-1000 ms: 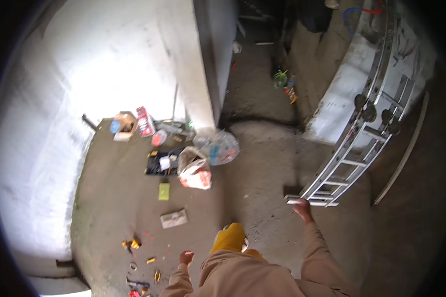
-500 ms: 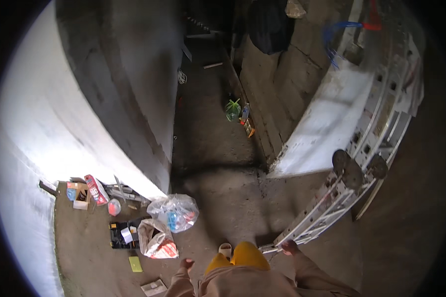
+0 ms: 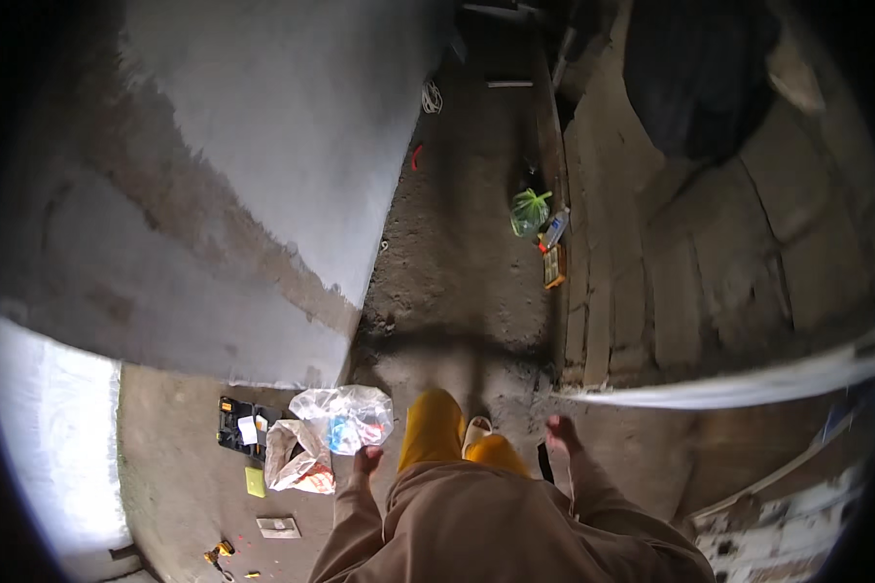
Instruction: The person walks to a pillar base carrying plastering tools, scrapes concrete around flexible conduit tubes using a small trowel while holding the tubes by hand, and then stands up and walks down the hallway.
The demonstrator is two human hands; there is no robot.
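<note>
My left hand (image 3: 367,459) hangs low beside my yellow-clad leg (image 3: 430,428), close to a clear plastic bag (image 3: 355,418) on the floor. It looks apart from the bag. On the other side, my right hand (image 3: 561,434) hangs away from my body over bare ground. No object shows plainly in either hand. The fingers are small and foreshortened, so how far they are curled is unclear. A narrow black strip (image 3: 545,462) shows between my right sleeve and my hip; what it is I cannot make out. One light sandal (image 3: 478,428) is visible ahead of me.
An open sack (image 3: 297,457), a black tool case (image 3: 238,425) and a yellow drill (image 3: 219,552) lie at left. Ahead runs a passage between a grey wall (image 3: 292,146) and boards (image 3: 671,301). Along it sit a green bag (image 3: 530,212), a bottle (image 3: 556,228) and an orange-yellow organizer (image 3: 554,265).
The passage now appears larger and farther right. My right hand, earlier at the ladder's lower end, is now apart from it. The ladder has left its former place in view. The other foot shows forward.
</note>
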